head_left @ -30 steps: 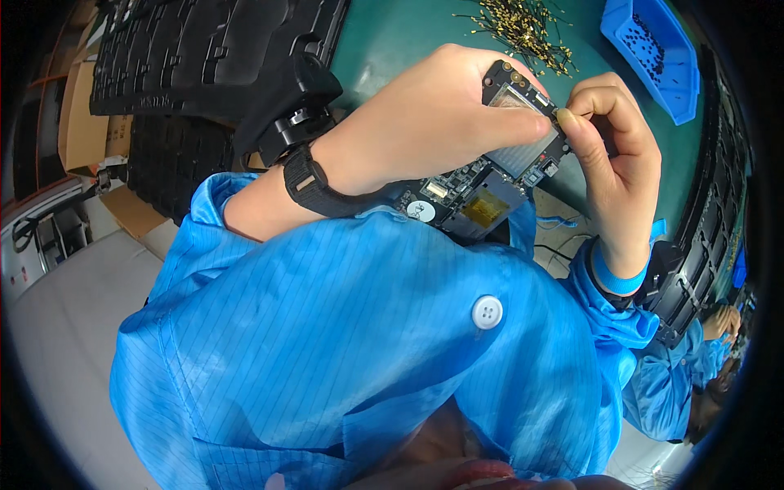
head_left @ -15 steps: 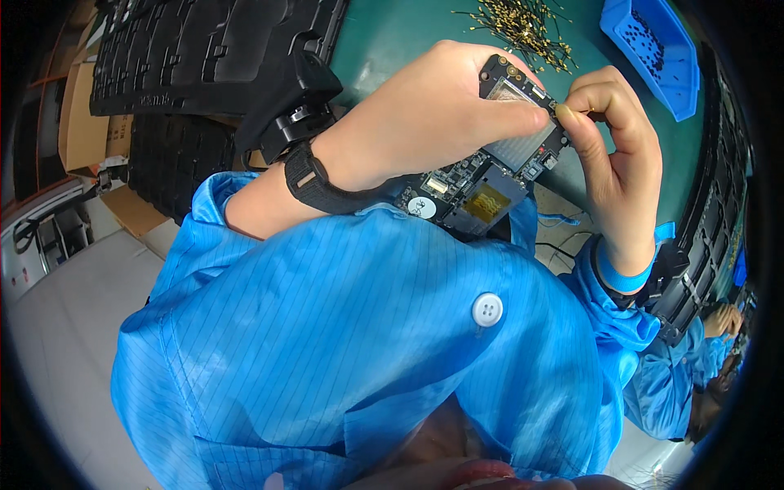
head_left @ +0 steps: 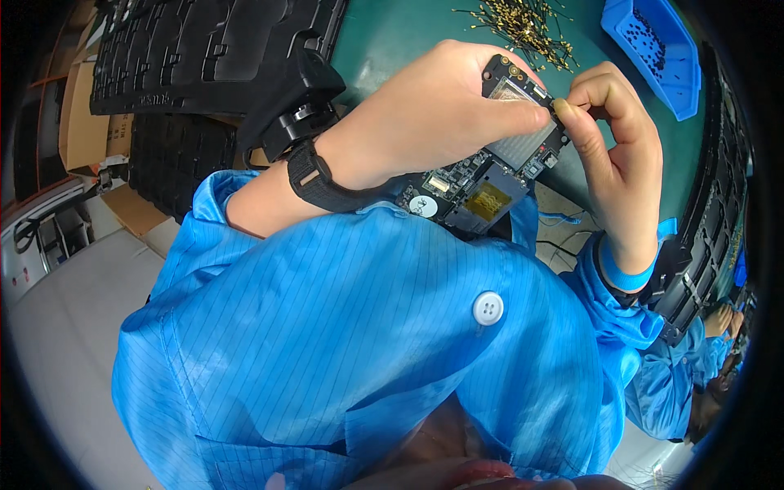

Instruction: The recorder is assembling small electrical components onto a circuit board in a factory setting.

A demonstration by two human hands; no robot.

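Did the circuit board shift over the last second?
No real move. The circuit board, held in the left hand, keeps its place below the pile of gold pins on the green mat; right hand still pinches its edge.

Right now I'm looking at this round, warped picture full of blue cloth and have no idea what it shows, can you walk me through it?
The camera sits on a person's head and looks down, and its wide lens bends the edges. The blue cloth is the person's work coat. The left hand holds a circuit board above a green table. The right hand pinches something tiny at the board's top edge with its fingers; it is too small to identify. On the table lie a pile of small gold-tipped parts, a blue bin and black trays.
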